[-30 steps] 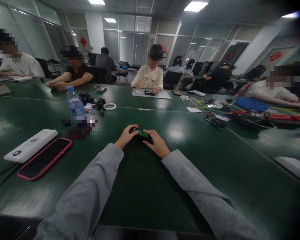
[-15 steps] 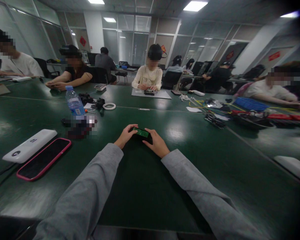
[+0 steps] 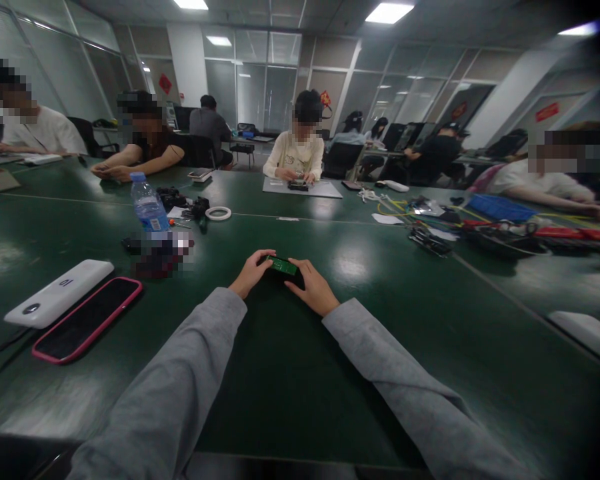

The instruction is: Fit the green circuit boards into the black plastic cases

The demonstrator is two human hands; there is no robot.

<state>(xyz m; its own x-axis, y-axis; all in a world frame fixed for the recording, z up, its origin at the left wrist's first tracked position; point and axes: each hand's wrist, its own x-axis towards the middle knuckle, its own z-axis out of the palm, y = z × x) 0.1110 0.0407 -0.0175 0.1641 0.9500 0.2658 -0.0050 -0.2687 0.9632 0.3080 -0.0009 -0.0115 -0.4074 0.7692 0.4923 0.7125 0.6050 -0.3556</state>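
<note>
Between my hands is a small green circuit board (image 3: 283,266) with fine pale markings and a dark edge, held lengthwise above the table's middle. My left hand (image 3: 251,273) grips its left end, thumb on the face and fingers behind. At the other end, my right hand (image 3: 312,287) holds the right edge, with its index finger along the upper corner and the thumb low near the bottom edge. The fingers behind the board are partly hidden. Grey sleeves cover both forearms.
On the left lie a white power bank (image 3: 60,293) with a cable and a phone (image 3: 87,320) in a pink case. Beyond them stand a water bottle (image 3: 150,207) and a white tape roll (image 3: 218,213). Cables and a blue tray (image 3: 503,208) lie right. Several people sit around the green table (image 3: 280,373).
My left thumb has shifted slightly on the board's face. Both hands keep their hold in nearly the same place. Across the table, a person's hands have moved a little.
</note>
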